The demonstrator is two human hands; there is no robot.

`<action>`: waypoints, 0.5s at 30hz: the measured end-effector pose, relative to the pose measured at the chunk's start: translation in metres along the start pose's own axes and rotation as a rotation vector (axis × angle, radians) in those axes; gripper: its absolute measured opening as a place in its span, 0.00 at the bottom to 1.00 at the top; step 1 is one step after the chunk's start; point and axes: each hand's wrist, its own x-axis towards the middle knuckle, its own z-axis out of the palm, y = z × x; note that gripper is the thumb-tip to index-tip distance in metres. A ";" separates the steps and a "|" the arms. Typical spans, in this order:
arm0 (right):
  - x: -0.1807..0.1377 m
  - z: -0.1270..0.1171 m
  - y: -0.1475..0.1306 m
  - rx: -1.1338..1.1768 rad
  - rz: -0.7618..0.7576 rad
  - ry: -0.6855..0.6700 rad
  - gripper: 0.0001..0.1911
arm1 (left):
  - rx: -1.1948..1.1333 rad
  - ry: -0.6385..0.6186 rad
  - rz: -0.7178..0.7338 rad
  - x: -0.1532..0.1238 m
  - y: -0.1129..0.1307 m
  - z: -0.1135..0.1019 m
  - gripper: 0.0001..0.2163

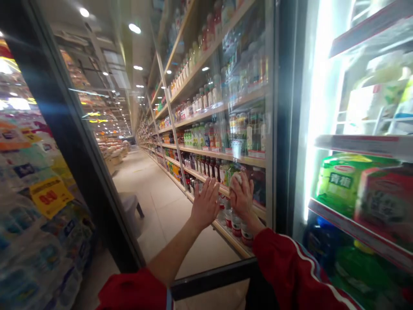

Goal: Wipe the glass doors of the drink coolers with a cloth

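My left hand (204, 204) lies flat with fingers spread against the glass door (161, 129) of a chilled cabinet. Right beside it, my right hand (241, 196) is curled around a small white wad (238, 178), perhaps a cloth or paper, held against the same pane. Both arms wear red sleeves with white stripes. Through the glass I see a shop aisle with long shelves of bottled drinks (206, 133).
The door's black frame runs down the left (80, 150) and along the bottom (209, 280). To the right the lit cabinet holds green packs (342, 183) and red packs (385, 202) on shelves. Wrapped bottle packs with a yellow price tag (50, 196) fill the left. A small stool (130, 206) stands in the aisle.
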 end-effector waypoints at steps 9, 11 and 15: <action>0.023 -0.001 0.059 -0.066 0.339 0.246 0.28 | -0.030 -0.007 0.040 0.016 0.004 0.007 0.27; 0.025 0.002 0.047 -0.049 0.283 0.218 0.29 | -0.040 -0.012 0.046 0.024 0.007 0.008 0.27; 0.025 0.004 0.023 -0.001 0.081 0.090 0.30 | -0.031 -0.013 0.073 0.037 0.010 0.005 0.25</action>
